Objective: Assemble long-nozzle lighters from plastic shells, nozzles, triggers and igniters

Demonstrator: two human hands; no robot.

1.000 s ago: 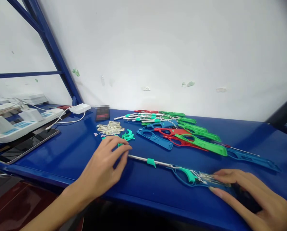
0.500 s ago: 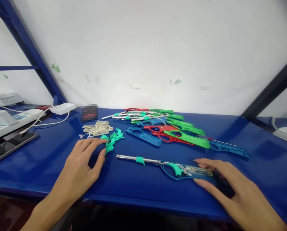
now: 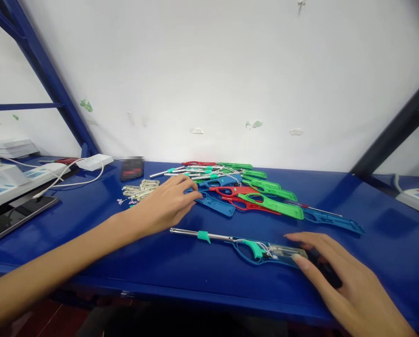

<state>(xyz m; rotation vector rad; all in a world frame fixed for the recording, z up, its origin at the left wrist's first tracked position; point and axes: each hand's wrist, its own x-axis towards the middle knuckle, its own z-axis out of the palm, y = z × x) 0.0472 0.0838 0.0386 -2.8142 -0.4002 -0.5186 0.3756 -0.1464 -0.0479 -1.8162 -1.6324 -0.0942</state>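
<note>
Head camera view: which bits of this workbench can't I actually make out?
All in the head view:
- Left hand: its grip, if any; its own fingers hide it.
- Teal pieces: mostly hidden behind that hand and forearm.
- Blue handle shell: far end, behind the right hand.
- Dark packet: label, blurred by pixelation.
- Phone: cut off by the left edge.

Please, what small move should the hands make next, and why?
Perhaps the left hand should grasp the loose blue shell: it is at that shell's looped end, while the right hand is at the open blue body, whose wires lie uncovered.
</note>
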